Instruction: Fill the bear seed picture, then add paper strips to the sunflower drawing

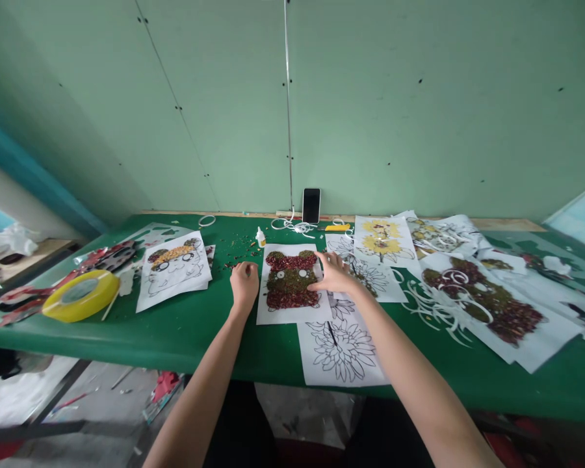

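In front of me lies a paper sheet with a bear-like animal picture [290, 286] filled with dark red and olive-green bits, with white eyes. My left hand [244, 284] rests on the green table at the sheet's left edge, its fingers curled closed; whatever may be inside is hidden. Over the right edge of the picture is my right hand [333, 273], thumb and fingers spread, the thumb at the green part. Loose dark crumbs [236, 250] are scattered behind my left hand. A small white glue bottle [260, 237] with a yellow label stands behind the sheet.
Left are a partly filled hamster drawing [175, 270] and a yellow tape roll [81, 296]. A phone [311, 205] leans on the wall, near a yellow cutter [337, 227]. Flower line drawings [341, 351], a sunflower picture [383, 240] and white paper strips [436, 305] lie right.
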{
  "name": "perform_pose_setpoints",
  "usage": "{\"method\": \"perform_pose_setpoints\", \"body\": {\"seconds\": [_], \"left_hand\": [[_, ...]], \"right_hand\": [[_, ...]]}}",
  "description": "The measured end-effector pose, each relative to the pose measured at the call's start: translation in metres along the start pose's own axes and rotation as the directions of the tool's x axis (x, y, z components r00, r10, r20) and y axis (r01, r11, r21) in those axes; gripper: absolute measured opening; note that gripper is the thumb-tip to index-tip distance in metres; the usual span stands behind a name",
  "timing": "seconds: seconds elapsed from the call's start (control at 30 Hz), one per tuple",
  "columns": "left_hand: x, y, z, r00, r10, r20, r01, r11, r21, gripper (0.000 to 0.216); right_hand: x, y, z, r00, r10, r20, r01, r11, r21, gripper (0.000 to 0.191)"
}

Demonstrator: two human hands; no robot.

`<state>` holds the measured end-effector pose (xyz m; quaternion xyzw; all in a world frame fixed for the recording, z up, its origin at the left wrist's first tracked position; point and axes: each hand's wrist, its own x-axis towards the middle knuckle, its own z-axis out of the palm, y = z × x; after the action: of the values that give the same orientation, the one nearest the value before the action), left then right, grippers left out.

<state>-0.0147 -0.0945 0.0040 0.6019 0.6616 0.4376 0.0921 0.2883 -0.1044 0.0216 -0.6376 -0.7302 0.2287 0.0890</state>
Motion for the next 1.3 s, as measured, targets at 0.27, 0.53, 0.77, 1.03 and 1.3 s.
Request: {"method": "perform_pose_setpoints", "body": {"seconds": [0.27,0.53,0.77,1.03,1.3], "left_hand": [[0.0,-0.001,0.001,1.0,0.004,-0.011,-0.004,1.0,-0.007,0.026],[0.0,-0.001,0.002,1.0,0.01,-0.01,-0.01,1.0,-0.007,0.026],[0.0,-0.004,0.003,0.999,0.028,-0.018,-0.028,1.0,0.01,0.026],[0.0,-0.006,0.006,0.997,0.06,-0.048,-0.058,0.997,0.047,0.027],[0.0,-0.006,0.006,0.998,0.052,-0.043,-0.05,0.998,0.048,0.028]], "right_hand": [[0.0,0.002,-0.002,1.0,0.027,-0.015,-0.028,1.0,-0.013,0.117],[0.004,0.005,0.002,0.999,0.003,-0.036,-0.005,0.998,-0.069,0.119],[0.006,0.007,0.005,0.996,0.038,-0.08,-0.045,0.995,-0.088,0.114],[0.008,0.009,0.009,0.987,0.021,-0.161,-0.036,0.995,-0.093,0.101],[0.014,0.014,0.017,0.98,0.018,-0.2,-0.048,0.988,-0.146,0.118]]}}
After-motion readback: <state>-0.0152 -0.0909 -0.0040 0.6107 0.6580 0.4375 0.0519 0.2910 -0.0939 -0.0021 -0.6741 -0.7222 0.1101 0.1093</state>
